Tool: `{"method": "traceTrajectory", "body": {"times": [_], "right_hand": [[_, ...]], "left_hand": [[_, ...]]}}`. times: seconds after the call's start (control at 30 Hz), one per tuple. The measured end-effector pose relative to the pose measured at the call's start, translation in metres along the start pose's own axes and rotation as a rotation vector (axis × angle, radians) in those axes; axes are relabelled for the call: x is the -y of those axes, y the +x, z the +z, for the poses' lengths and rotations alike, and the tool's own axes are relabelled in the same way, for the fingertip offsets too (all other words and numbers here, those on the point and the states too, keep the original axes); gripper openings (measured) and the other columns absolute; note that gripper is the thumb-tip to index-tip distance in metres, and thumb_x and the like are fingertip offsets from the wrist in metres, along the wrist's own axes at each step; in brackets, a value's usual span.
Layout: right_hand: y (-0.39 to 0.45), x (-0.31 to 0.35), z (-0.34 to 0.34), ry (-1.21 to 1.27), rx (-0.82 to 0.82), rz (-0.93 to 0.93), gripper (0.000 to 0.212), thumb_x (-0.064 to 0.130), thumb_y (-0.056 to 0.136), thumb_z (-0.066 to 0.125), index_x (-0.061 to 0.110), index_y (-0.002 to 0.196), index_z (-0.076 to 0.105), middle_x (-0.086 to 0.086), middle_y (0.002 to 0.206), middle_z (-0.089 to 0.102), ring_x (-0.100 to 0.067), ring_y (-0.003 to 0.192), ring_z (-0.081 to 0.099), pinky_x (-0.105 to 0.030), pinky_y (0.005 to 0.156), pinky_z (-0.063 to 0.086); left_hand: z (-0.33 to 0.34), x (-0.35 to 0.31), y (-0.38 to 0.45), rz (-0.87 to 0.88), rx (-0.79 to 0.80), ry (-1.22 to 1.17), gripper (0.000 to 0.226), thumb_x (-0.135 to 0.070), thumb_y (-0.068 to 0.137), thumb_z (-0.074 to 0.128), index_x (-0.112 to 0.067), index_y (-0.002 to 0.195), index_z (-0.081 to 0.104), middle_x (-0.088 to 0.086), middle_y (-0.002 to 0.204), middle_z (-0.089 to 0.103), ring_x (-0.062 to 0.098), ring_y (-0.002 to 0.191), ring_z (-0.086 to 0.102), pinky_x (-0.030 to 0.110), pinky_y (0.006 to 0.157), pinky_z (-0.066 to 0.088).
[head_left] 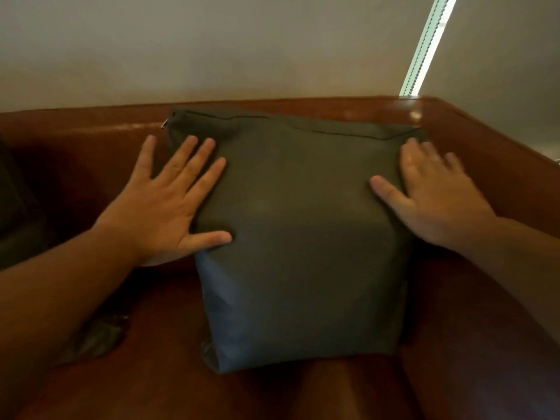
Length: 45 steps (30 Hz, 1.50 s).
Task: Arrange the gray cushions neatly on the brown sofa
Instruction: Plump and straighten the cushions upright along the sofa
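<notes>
A dark gray cushion [300,237] stands upright on the brown sofa's seat, leaning against the backrest [91,128]. Its zipper edge is on top. My left hand [172,198] lies flat with spread fingers on the cushion's left side. On the cushion's right edge rests my right hand [430,195], also flat with fingers apart and slightly blurred. Neither hand grips anything. A second dark cushion [18,207] shows partly at the far left edge.
The sofa's right armrest [491,137] runs along the right side. A crumpled dark piece [97,338] lies on the seat under my left forearm. A plain wall [242,47] rises behind, with a bright strip of window blind [427,47] at the upper right.
</notes>
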State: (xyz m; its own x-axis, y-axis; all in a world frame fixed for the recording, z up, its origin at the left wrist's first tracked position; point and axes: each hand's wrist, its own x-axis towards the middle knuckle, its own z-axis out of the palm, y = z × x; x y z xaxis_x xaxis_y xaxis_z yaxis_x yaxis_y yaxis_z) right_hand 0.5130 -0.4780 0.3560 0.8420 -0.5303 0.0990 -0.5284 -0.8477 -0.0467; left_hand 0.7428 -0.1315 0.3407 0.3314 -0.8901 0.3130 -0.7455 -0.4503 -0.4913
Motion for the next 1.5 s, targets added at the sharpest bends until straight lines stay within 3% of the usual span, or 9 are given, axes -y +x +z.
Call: {"method": "traceTrajectory", "body": {"times": [0.13,0.23,0.37,0.53,0.77,1.07,1.2,1.4,1.5], "right_hand": [[-0.043,-0.017,-0.006,0.140,-0.289,0.102,0.104,0.080,0.096,0.003,0.004,0.167,0.004,-0.018,0.176,0.002,-0.029,0.163,-0.001,-0.046,0.130,0.000],[-0.102,0.001,0.008,0.158,-0.566,-0.090,0.089,0.063,0.106,0.026,0.000,0.166,0.008,-0.021,0.175,0.006,-0.033,0.163,0.002,-0.046,0.130,0.000],[-0.163,0.047,0.052,0.045,-0.515,-0.506,0.091,0.057,0.102,0.045,-0.001,0.165,0.015,-0.021,0.175,0.010,-0.037,0.162,0.009,-0.053,0.129,0.008],[-0.152,0.102,0.091,0.155,-0.490,-0.771,0.081,0.049,0.103,0.049,0.004,0.164,0.023,-0.017,0.172,0.017,-0.031,0.162,0.013,-0.051,0.129,0.013],[-0.098,0.102,0.106,0.031,-0.540,-0.692,0.080,0.049,0.100,0.052,0.002,0.162,0.032,-0.015,0.173,0.023,-0.028,0.162,0.015,-0.048,0.130,0.009],[-0.086,0.095,0.114,0.035,-0.566,-0.697,0.085,0.057,0.100,0.051,-0.001,0.159,0.037,-0.018,0.170,0.030,-0.030,0.161,0.019,-0.048,0.130,0.012],[-0.097,0.059,0.107,-0.064,-0.533,-0.658,0.089,0.061,0.101,0.050,-0.002,0.161,0.032,-0.020,0.171,0.026,-0.031,0.161,0.017,-0.050,0.129,0.013],[-0.156,0.043,0.079,0.044,-0.434,-0.206,0.081,0.050,0.103,0.049,0.006,0.166,0.023,-0.014,0.175,0.014,-0.029,0.163,0.008,-0.048,0.130,0.014],[-0.210,0.034,0.069,0.314,-0.499,-0.047,0.057,0.038,0.098,0.054,0.017,0.151,0.050,-0.003,0.158,0.048,-0.023,0.147,0.044,-0.027,0.116,0.036]], "left_hand": [[-0.010,-0.008,-0.041,-0.202,0.014,-0.061,0.108,-0.085,0.095,0.020,-0.005,0.167,0.013,0.020,0.176,0.004,0.037,0.163,0.002,0.071,0.125,0.002],[-0.021,-0.039,-0.072,-0.356,-0.097,-0.187,0.097,-0.067,0.100,0.034,-0.002,0.167,0.007,0.022,0.176,-0.002,0.038,0.163,-0.005,0.069,0.126,0.001],[-0.049,-0.106,-0.086,-0.059,-0.370,-0.365,0.092,-0.042,0.099,0.056,-0.004,0.167,0.007,0.020,0.176,-0.001,0.041,0.163,0.001,0.070,0.126,0.004],[-0.055,-0.178,-0.073,0.336,-0.509,-0.541,0.095,-0.055,0.097,0.055,-0.007,0.167,0.013,0.014,0.175,0.008,0.036,0.163,0.010,0.064,0.128,0.003],[0.027,-0.139,-0.043,0.449,-0.369,-0.236,0.096,-0.066,0.095,0.055,-0.009,0.166,0.023,0.016,0.171,0.017,0.034,0.161,0.015,0.053,0.131,0.010],[0.068,-0.126,-0.046,0.370,-0.401,-0.266,0.110,-0.078,0.089,0.049,-0.001,0.164,0.025,0.020,0.175,0.018,0.037,0.161,0.020,0.053,0.131,0.009],[0.095,-0.100,-0.070,0.255,-0.259,-0.198,0.123,-0.085,0.076,0.054,-0.004,0.164,0.028,0.018,0.174,0.023,0.038,0.160,0.024,0.057,0.129,0.012],[0.090,-0.084,-0.118,0.056,-0.081,-0.266,0.122,-0.082,0.079,0.055,0.000,0.164,0.025,0.024,0.173,0.020,0.044,0.159,0.022,0.068,0.126,0.013],[0.066,-0.113,-0.159,-0.213,-0.077,-0.451,0.103,-0.069,0.093,0.044,0.001,0.165,0.020,0.027,0.174,0.011,0.045,0.160,0.017,0.061,0.129,0.011]]}}
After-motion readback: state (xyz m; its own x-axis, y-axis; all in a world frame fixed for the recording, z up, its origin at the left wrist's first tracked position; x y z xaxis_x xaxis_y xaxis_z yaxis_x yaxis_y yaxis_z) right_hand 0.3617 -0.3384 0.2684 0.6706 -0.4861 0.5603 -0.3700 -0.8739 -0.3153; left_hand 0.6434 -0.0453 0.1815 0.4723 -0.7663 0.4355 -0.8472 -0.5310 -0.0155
